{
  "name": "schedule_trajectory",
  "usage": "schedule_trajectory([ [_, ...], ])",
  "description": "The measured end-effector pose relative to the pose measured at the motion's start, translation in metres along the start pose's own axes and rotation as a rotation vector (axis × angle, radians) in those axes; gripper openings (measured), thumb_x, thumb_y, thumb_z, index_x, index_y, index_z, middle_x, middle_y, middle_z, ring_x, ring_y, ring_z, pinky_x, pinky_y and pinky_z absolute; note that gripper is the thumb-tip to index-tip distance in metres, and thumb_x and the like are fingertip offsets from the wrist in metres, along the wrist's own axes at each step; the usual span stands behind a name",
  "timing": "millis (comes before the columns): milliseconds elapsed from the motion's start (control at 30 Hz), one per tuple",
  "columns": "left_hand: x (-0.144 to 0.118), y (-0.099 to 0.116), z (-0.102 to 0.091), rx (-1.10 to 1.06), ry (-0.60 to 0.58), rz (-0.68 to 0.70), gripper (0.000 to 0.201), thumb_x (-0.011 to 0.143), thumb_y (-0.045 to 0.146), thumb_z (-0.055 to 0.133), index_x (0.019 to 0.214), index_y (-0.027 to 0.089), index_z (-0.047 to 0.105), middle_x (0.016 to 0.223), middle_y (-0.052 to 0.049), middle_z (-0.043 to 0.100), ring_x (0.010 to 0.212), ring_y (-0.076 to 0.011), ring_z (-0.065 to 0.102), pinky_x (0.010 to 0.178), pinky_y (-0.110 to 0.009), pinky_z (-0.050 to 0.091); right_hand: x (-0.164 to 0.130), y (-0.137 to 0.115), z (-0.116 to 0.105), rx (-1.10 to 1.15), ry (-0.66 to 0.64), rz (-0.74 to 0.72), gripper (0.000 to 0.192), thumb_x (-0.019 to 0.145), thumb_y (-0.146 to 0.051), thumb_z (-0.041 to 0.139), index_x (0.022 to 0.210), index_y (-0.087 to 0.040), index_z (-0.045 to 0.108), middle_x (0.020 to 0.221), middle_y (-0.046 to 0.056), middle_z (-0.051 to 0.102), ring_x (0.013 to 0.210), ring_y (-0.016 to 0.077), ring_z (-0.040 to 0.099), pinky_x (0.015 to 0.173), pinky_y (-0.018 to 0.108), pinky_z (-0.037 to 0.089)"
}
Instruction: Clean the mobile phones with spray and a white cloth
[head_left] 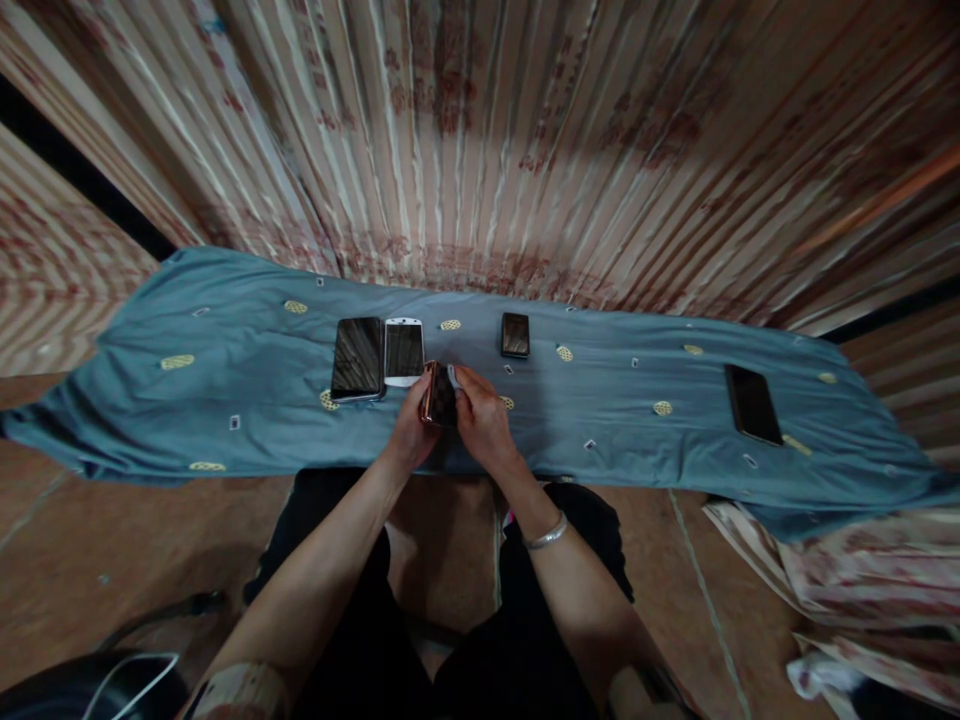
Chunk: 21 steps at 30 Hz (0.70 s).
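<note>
A small dark phone (440,398) with a coppery edge is held up off the cloth, tilted, close to the table's front side. My left hand (412,428) is closed around its left edge. At its right edge is my right hand (484,415), fingers curled and pinching a small whitish piece (453,378) against the phone; what that piece is cannot be made out. Just left of my hands lie a white phone (404,352) and a larger black phone (358,358), side by side. Beyond my right hand sits a small black phone (515,335).
Another black phone (754,403) lies far to the right. A blue patterned cloth (630,440) covers the long, narrow table. Behind it hangs a striped floral curtain (465,150). At the lower left, a white cable (142,658) rests over a dark rounded object.
</note>
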<state>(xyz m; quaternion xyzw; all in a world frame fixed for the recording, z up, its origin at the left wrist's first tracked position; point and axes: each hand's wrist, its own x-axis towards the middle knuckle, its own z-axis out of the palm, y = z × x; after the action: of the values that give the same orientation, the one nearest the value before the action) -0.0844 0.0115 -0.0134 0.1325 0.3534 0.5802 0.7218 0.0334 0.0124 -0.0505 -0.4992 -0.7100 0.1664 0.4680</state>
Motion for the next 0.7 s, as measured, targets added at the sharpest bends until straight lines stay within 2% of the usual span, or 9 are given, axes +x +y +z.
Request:
schedule_trajectory([
  [233, 0.003, -0.005, 0.001, -0.007, 0.020, 0.001, 0.016, 0.091, 0.026, 0.064, 0.079, 0.019, 0.072, 0.070, 0.001, 0.071, 0.081, -0.0152, 0.071, 0.081, -0.024, 0.056, 0.002, -0.009, -0.005, 0.019, -0.011, -0.027, 0.043, 0.099, -0.017, 0.042, 0.134, -0.020, 0.067, 0.136, 0.011, 0.070, 0.129, 0.0204, 0.064, 0.116, 0.039, 0.049],
  [467, 0.004, -0.008, 0.004, 0.006, 0.021, 0.004, 0.017, 0.092, 0.024, 0.061, 0.079, 0.019, 0.070, 0.078, -0.003, 0.074, 0.106, -0.0213, 0.071, 0.094, -0.030, 0.055, 0.003, -0.012, -0.009, 0.064, -0.034, -0.060, 0.046, 0.099, -0.017, 0.041, 0.138, -0.022, 0.064, 0.142, 0.010, 0.067, 0.135, 0.0199, 0.060, 0.120, 0.041, 0.045],
  [600, 0.002, -0.005, 0.003, -0.009, -0.010, 0.010, 0.012, 0.090, 0.024, 0.064, 0.083, 0.018, 0.071, 0.089, -0.004, 0.077, 0.113, -0.0225, 0.069, 0.099, -0.032, 0.053, 0.003, -0.009, -0.010, 0.089, -0.063, -0.080, 0.046, 0.099, -0.016, 0.041, 0.137, -0.024, 0.066, 0.142, 0.008, 0.066, 0.136, 0.0194, 0.059, 0.121, 0.040, 0.045],
  [700, 0.001, -0.005, 0.004, -0.018, -0.013, 0.008, 0.014, 0.091, 0.025, 0.063, 0.084, 0.018, 0.071, 0.088, -0.004, 0.076, 0.114, -0.0228, 0.068, 0.101, -0.033, 0.053, 0.003, -0.009, -0.009, 0.094, -0.071, -0.069, 0.045, 0.100, -0.017, 0.042, 0.136, -0.024, 0.066, 0.143, 0.008, 0.066, 0.136, 0.0205, 0.059, 0.121, 0.041, 0.045],
])
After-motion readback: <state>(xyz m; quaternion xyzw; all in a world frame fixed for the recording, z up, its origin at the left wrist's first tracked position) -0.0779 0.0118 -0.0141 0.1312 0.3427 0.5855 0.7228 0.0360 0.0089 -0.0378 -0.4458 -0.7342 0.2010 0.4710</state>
